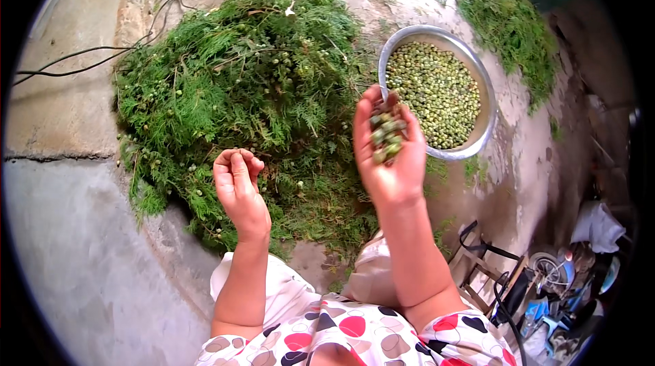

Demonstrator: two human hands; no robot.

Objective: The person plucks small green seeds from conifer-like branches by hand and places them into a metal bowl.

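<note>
My right hand (393, 161), palm up and cupped, holds several small green seed cones (385, 137), slightly blurred. Its fingertips overlap the near left rim of a round metal basin (488, 125). Inside that basin lies a thick layer of similar green and yellowish cones (432, 92). Over the near part of a heap of cut conifer branches (245, 84), my left hand (239, 187) is raised with its fingers curled and the thumb against them. Nothing shows in its grip. Pale round cones dot the green sprays of the heap.
More conifer branches (504, 18) lie beyond the basin at the upper right. A black cable (102, 54) crosses the concrete floor (77, 243) on the left. At the lower right stand a wooden frame (478, 269) with a black strap and a small wheel (545, 266) among clutter.
</note>
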